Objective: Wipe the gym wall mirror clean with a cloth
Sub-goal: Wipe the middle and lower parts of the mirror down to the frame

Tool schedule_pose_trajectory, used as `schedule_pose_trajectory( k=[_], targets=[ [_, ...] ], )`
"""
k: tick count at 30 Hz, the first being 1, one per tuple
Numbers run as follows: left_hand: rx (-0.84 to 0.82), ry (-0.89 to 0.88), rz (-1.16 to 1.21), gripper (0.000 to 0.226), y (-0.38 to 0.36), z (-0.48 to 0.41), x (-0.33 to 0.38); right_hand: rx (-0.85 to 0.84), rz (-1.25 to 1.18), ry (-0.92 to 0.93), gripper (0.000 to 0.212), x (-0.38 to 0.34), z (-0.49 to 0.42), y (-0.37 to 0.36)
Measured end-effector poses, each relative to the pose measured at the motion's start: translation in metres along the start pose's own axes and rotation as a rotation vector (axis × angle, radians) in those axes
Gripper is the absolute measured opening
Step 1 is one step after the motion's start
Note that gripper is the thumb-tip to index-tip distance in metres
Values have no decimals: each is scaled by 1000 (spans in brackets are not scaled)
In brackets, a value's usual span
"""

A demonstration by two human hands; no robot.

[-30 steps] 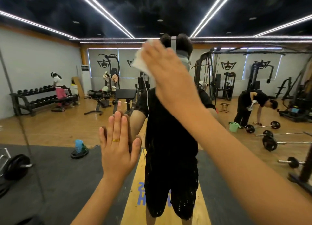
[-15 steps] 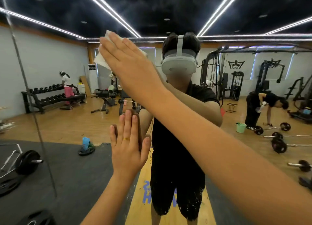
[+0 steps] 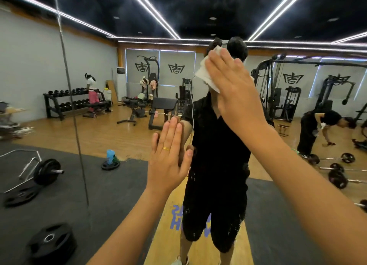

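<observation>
Mirror (image 3: 119, 137) is filling the whole wall ahead, w/ the person standing square to it. Left hand (image 3: 168, 155), approx. 7 o'clock of centre, is lying flat on the glass, fingers straight & together, holding nothing (prob. bracing the reach). Right hand (image 3: 236, 85), at 1 o'clock, is pressing the cloth (image 3: 206, 74) onto the glass w/ straight fingers, not curling round it; cloth is poking out at the hand's 10 o'clock.
</observation>
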State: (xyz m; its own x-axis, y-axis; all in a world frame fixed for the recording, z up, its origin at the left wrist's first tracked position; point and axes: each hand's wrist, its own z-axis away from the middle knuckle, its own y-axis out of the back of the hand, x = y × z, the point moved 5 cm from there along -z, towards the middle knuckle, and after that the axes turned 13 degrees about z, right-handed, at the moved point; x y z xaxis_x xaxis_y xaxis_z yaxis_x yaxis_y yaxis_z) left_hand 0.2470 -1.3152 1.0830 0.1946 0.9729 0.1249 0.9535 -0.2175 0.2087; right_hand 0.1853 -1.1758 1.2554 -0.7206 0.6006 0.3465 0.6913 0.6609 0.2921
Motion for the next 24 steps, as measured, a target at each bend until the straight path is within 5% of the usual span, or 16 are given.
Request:
schedule_pose_trajectory(
  k=[13, 20, 24],
  targets=[
    [105, 135, -153, 68, 50, 10, -93, -19, -3, 117, 68, -38, -8, -15],
    [133, 99, -158, 67, 45, 12, -92, -141, 138, 448, 63, -51, 88, -36],
    [128, 94, -171, 66, 44, 13, -94, -59, 140, 258, 77, -39, 4, -17]
  ],
)
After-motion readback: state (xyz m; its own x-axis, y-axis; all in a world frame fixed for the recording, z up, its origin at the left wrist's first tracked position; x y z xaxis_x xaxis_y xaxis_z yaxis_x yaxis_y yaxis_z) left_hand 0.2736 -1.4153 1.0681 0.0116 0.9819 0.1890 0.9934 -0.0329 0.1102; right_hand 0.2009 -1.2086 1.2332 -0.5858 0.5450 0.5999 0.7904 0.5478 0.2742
